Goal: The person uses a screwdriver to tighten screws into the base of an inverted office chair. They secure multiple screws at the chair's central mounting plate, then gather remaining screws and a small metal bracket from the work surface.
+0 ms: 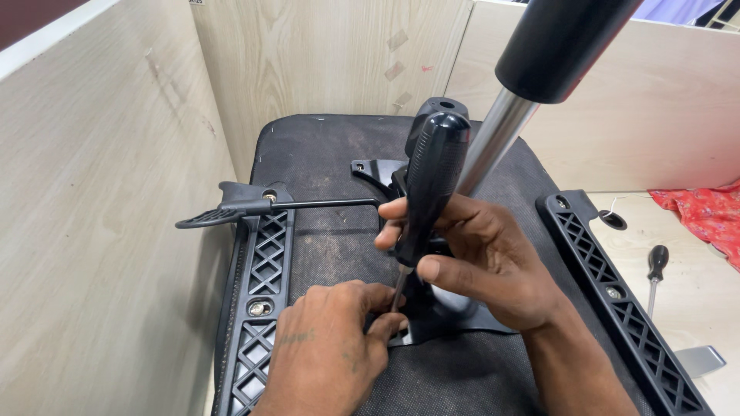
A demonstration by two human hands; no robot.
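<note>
Screwdriver tip [395, 302] behind left hand [327, 347]

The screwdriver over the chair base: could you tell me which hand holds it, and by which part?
The right hand holds the screwdriver by the lower part of its black handle. The left hand pinches the shaft near the tip, steadying it at the black metal plate.

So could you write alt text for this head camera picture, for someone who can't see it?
A person's right hand holds a black-handled screwdriver upright, while the left hand steadies its tip at a black metal plate on the underside of an upturned chair seat. A chrome cylinder rises from the plate; a second screwdriver lies at right.
</note>
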